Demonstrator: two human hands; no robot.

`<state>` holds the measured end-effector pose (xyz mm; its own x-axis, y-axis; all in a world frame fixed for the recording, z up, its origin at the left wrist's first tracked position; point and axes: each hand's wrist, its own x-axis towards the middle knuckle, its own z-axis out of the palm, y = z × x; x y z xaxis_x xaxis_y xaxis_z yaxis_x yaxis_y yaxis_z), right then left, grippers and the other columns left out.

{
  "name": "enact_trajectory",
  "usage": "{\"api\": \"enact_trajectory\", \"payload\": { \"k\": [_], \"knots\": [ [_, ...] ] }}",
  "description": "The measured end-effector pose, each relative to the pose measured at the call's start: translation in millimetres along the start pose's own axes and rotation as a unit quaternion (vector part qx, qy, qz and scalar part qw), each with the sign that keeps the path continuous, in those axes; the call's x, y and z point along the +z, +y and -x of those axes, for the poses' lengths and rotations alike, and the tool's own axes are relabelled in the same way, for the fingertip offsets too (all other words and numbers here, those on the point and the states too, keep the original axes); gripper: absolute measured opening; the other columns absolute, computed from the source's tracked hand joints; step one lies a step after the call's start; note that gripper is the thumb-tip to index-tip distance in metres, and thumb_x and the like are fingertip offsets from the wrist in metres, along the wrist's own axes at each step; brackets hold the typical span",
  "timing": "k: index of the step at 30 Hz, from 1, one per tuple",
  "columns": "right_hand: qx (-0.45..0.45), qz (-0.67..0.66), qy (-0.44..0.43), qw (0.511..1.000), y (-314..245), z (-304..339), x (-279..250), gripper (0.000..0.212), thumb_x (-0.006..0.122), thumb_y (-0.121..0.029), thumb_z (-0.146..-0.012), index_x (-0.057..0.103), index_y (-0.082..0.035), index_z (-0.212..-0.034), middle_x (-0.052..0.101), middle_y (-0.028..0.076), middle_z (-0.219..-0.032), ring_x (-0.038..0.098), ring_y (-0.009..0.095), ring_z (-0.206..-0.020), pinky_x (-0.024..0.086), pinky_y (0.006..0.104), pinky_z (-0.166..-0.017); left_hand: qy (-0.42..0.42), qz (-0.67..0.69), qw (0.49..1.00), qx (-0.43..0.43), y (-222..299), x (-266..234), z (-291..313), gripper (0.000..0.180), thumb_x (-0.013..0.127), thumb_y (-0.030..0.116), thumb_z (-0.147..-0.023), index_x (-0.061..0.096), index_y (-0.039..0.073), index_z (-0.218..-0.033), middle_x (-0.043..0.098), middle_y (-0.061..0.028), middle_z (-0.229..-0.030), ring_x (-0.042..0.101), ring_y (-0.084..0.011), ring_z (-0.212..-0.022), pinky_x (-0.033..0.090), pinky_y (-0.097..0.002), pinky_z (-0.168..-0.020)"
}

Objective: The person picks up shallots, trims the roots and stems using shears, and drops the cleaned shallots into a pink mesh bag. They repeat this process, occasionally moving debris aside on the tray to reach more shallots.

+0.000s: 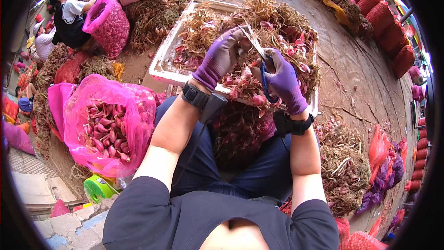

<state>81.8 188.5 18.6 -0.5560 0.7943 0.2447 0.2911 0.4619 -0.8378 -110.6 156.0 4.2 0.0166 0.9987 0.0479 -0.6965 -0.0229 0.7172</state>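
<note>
Blue scissors [263, 71] are gripped in the right hand [284, 81], blades beside the left hand [224, 55], whose fingers curl; whether it holds anything I cannot tell. Shallots [240, 83] lie in the tray [163, 55] below both.

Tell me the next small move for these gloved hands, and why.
I'd probably ease the left hand slightly away from the scissors' blades before any cut: the right hand grips the blue handle, and the blades reach right beside the left hand. Whether that hand pinches anything is unclear.

Red sacks [383, 21] at right, green container [96, 188] lower left, co-worker [71, 21] upper left
</note>
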Motion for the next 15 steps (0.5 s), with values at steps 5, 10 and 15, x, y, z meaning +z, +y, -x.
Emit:
{"api": "enact_trajectory", "payload": {
  "k": [5, 10, 15],
  "knots": [
    [0.006, 0.055, 0.018, 0.998, 12, 0, 5, 0.046, 0.078, -0.027, -0.079, 0.058, -0.003, -0.112, 0.061, 0.002, -0.073, 0.055, 0.011, -0.063, 0.048, 0.0288, -0.062, 0.017, 0.034, 0.999, 0.019, -3, -1, -5, 0.02, 0.055, 0.027, -0.098, 0.059, 0.012, -0.11, 0.059, 0.0029, -0.085, 0.057, -0.0072, -0.074, 0.043, -0.0208, -0.058],
    [0.039, -0.195, 0.058, 0.978, 7, -4, 4, 0.041, 0.072, -0.025, -0.086, 0.055, -0.002, -0.116, 0.065, 0.003, -0.08, 0.059, 0.004, -0.068, 0.045, 0.0184, -0.057, -0.002, 0.016, 0.999, 0.042, -2, -4, 0, 0.039, 0.055, 0.024, -0.098, 0.051, 0.002, -0.13, 0.06, 0.0022, -0.085, 0.058, -0.0077, -0.075, 0.047, -0.0206, -0.062],
    [-0.017, -0.194, 0.128, 0.972, 0, -4, -3, 0.053, 0.068, -0.023, -0.089, 0.041, 0.001, -0.128, 0.062, 0.006, -0.094, 0.06, 0.01, -0.075, 0.048, 0.0209, -0.061, -0.012, -0.07, 0.997, 0.032, 34, -5, 13, 0.04, 0.052, 0.027, -0.099, 0.051, -0.001, -0.127, 0.061, 0.0008, -0.082, 0.056, -0.0068, -0.07, 0.047, -0.0184, -0.059]
  ]
}}
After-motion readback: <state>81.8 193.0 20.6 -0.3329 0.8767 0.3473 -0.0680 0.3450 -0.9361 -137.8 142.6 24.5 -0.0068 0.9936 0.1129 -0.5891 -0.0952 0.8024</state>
